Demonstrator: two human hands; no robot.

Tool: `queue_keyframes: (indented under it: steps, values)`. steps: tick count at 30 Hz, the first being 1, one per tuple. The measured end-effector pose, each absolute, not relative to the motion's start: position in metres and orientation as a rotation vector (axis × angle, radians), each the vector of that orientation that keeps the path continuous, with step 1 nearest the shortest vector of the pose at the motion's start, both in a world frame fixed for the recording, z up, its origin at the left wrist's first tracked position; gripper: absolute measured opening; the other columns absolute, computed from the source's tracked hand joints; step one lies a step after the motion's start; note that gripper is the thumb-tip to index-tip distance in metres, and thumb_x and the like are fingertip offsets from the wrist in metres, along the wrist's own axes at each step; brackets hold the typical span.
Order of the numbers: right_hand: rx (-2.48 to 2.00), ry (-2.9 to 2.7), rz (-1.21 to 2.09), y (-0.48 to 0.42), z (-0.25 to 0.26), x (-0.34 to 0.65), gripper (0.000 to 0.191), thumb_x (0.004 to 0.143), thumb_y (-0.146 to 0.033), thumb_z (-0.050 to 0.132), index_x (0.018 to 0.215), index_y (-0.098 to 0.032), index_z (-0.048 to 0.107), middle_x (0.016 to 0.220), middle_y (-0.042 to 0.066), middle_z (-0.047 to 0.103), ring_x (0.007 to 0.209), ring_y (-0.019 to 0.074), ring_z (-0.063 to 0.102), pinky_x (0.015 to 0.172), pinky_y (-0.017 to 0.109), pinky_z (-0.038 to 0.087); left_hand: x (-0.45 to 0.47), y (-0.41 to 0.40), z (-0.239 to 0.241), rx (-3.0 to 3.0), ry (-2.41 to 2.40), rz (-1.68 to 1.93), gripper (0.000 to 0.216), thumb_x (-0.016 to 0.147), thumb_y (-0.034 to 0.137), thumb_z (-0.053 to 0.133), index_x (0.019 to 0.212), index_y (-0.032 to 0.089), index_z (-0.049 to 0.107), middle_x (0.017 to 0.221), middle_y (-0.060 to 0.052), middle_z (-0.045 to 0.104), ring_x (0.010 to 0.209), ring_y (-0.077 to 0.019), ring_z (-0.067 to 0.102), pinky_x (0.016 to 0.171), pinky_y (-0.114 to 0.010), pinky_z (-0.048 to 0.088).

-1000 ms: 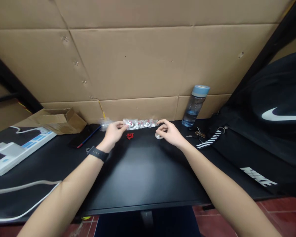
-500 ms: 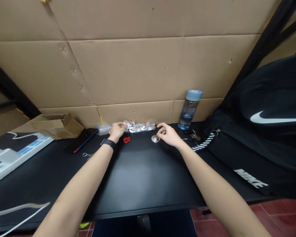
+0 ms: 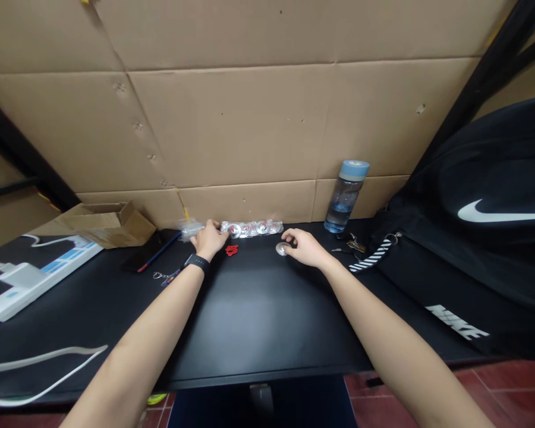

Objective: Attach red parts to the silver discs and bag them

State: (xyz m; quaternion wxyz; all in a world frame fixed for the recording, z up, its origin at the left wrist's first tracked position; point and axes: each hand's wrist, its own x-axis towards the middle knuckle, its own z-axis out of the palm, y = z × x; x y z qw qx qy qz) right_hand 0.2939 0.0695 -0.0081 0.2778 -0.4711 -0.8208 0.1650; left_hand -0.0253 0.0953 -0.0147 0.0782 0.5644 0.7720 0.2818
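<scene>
The right hand (image 3: 304, 247) is bent at the edge of a shiny round disc (image 3: 280, 249) on the black table (image 3: 254, 315); I can't tell if it's pinching. The left hand (image 3: 210, 241) is curled by the end of the silvery packets (image 3: 252, 229) (I can't see if it's gripping any). Little red things (image 3: 232, 251) lie between the hands.
</scene>
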Motion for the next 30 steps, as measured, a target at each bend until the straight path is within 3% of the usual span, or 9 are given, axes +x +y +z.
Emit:
queue_keyframes:
  steps: [4,9,12,16,24,30]
  values:
    - [-1.307,-2.311,0.322,0.068,-0.012,0.293,0.04,0.076,-0.029,0.077,0.115,-0.024,0.067,0.115,0.009,0.067,0.108,0.0275,0.059,0.093,0.04,0.045,-0.026,0.08,-0.006,1.848,2.327,0.82,0.036,0.086,0.042,0.063,0.115,0.022,0.058,0.116,-0.015,0.073,0.114,-0.0337,0.063,0.096,-0.046,0.036]
    - [-1.34,-2.358,0.353,0.071,-0.019,0.291,0.044,0.078,-0.028,0.076,0.121,-0.024,0.065,0.116,0.009,0.07,0.108,0.0286,0.061,0.094,0.042,0.045,-0.031,0.051,0.001,2.198,2.012,0.612,0.014,0.089,0.034,0.058,0.092,0.024,0.068,0.106,-0.006,0.075,0.106,-0.0277,0.065,0.093,-0.041,0.039]
    - [-1.288,-2.347,0.377,0.073,-0.021,0.291,0.042,0.08,-0.025,0.074,0.121,-0.024,0.065,0.11,0.008,0.072,0.105,0.0255,0.063,0.094,0.04,0.046,-0.033,0.036,-0.003,2.338,1.916,0.632,0.026,0.091,0.043,0.057,0.107,0.027,0.07,0.123,-0.008,0.07,0.117,-0.0305,0.059,0.096,-0.043,0.039]
    - [-1.245,-2.336,0.389,0.072,-0.02,0.291,0.037,0.081,-0.023,0.073,0.117,-0.023,0.067,0.106,0.006,0.073,0.096,0.0213,0.066,0.089,0.035,0.049,-0.031,0.031,-0.013,2.446,1.778,0.52,0.044,0.093,0.049,0.055,0.132,0.03,0.062,0.142,-0.01,0.061,0.127,-0.0332,0.054,0.1,-0.047,0.037]
    - [-1.187,-2.373,0.405,0.066,-0.01,0.289,0.035,0.079,-0.02,0.07,0.114,-0.021,0.068,0.099,0.006,0.075,0.087,0.0213,0.069,0.081,0.032,0.05,-0.035,0.032,-0.013,2.503,1.658,0.458,0.031,0.092,0.039,0.057,0.119,0.03,0.07,0.127,-0.008,0.07,0.119,-0.0312,0.061,0.102,-0.046,0.038]
    - [-1.229,-2.393,0.435,0.061,-0.004,0.289,0.036,0.074,-0.019,0.072,0.11,-0.024,0.071,0.098,0.005,0.076,0.086,0.0228,0.07,0.08,0.031,0.05,-0.034,0.027,-0.01,2.56,1.347,0.473,0.03,0.091,0.031,0.059,0.119,0.027,0.069,0.12,-0.006,0.072,0.109,-0.0244,0.066,0.099,-0.034,0.046]
